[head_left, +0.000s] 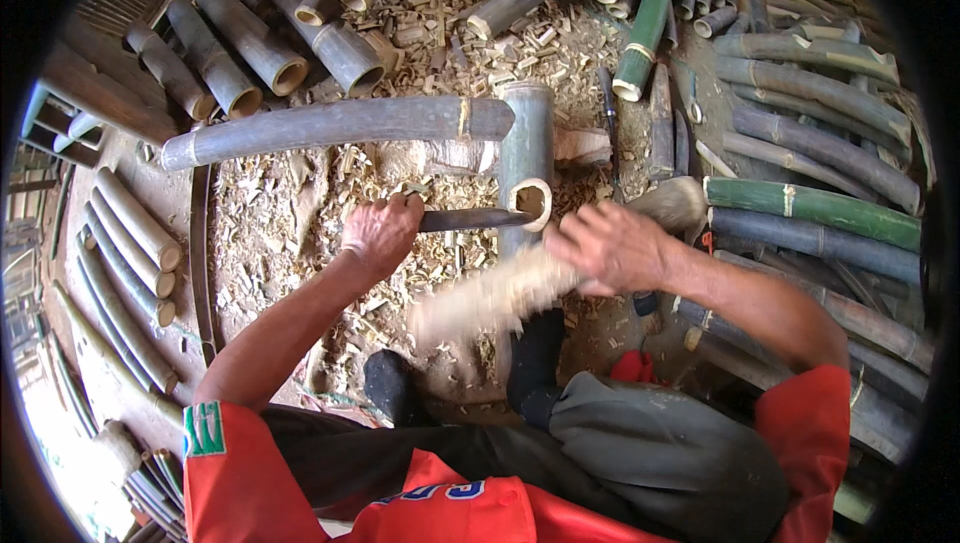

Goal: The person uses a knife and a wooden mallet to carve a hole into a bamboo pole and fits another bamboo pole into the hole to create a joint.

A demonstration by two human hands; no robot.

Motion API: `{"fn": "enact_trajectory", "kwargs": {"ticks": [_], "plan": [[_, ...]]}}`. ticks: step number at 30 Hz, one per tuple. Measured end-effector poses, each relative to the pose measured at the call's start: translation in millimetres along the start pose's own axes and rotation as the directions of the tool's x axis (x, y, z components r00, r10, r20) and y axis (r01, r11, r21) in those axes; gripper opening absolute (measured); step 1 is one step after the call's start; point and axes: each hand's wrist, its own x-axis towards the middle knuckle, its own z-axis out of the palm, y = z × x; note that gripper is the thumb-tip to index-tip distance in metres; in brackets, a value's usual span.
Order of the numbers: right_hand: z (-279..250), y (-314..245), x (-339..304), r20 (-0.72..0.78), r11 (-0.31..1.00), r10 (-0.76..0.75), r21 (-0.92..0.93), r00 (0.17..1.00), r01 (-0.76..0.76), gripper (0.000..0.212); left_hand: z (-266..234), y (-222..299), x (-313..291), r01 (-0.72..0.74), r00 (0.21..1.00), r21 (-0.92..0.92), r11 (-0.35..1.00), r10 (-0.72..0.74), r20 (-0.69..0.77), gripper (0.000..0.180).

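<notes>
My left hand is closed around a knife with a long dark blade; its handle is hidden in my fist. The blade's far end meets the rim of a grey-green bamboo tube, whose cut mouth faces me. In my right hand is a thick pale wooden club, gripped midway and smeared by motion. It slants just below the tube's mouth; I cannot tell whether they touch. Beyond my hands, a long grey bamboo pole runs from the left and meets the tube's upper part.
Wood chips and shavings cover the ground. Cut bamboo tubes lie at the far left, with several poles nearer. Many bamboo lengths are stacked at the right. A slim dark tool lies beyond my right hand.
</notes>
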Motion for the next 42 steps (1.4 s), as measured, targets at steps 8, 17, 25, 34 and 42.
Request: {"fn": "enact_trajectory", "kwargs": {"ticks": [8, 17, 25, 34, 42], "plan": [[-9, 6, 11, 0.153, 0.974, 0.222, -0.086, 0.963, -0.211, 0.053, 2, -32, 32, 0.037, 0.967, -0.31, 0.95, 0.045, 0.251, 0.013], [-25, -67, -21, 0.065, 0.953, 0.018, 0.3, 0.998, -0.037, 0.072, 2, 9, 20, 0.51, 0.86, -0.818, 0.266, -0.179, 0.478, 0.045], [-27, -49, -36, 0.068, 0.898, 0.172, 0.4, 0.983, -0.185, 0.081, -45, 40, 12, 0.004, 0.993, -0.321, 0.947, 0.035, 0.115, 0.042], [27, 15, -64, -0.064, 0.987, 0.142, 0.08, 0.988, -0.137, 0.09, -43, 54, 19, 0.082, 0.956, -0.059, 0.995, -0.062, 0.288, 0.012], [1, 29, -59, -0.138, 0.991, -0.069, 0.104, 0.988, 0.083, 0.088, -25, 49, 16, 0.048, 0.964, -0.044, 0.998, -0.035, 0.262, 0.015]]}}
